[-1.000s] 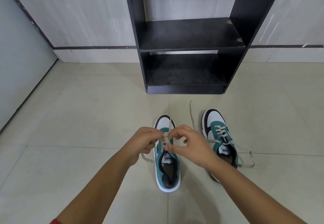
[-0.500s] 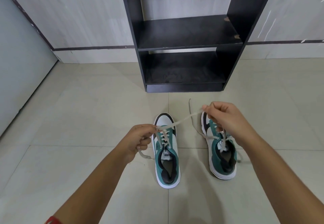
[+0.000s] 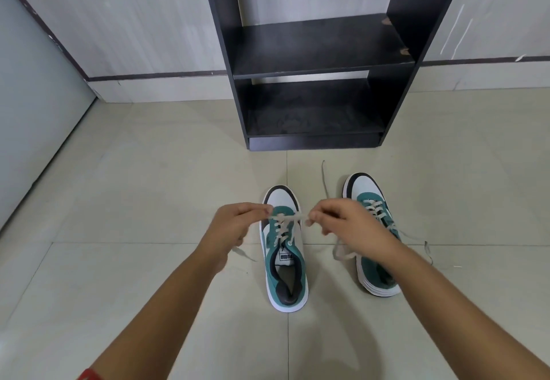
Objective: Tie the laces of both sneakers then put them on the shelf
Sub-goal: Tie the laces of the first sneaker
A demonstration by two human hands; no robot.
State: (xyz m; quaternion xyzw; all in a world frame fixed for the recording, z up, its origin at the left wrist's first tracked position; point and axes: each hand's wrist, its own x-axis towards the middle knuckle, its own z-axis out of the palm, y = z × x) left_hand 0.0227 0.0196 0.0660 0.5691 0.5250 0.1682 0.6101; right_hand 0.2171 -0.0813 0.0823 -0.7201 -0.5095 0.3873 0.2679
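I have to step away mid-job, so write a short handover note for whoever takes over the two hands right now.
Left hand: pinching one end of the lace over the left sneaker.
Right hand: pinching the other end; the lace runs taut between the hands.
Both sneakers stand on the floor tiles in front of the black shelf, toes toward it.
Done: no finished bow visible on either shoe.
Left: finish the left sneaker's knot, tie the right sneaker, whose loose laces trail on the floor, then put both on the shelf.
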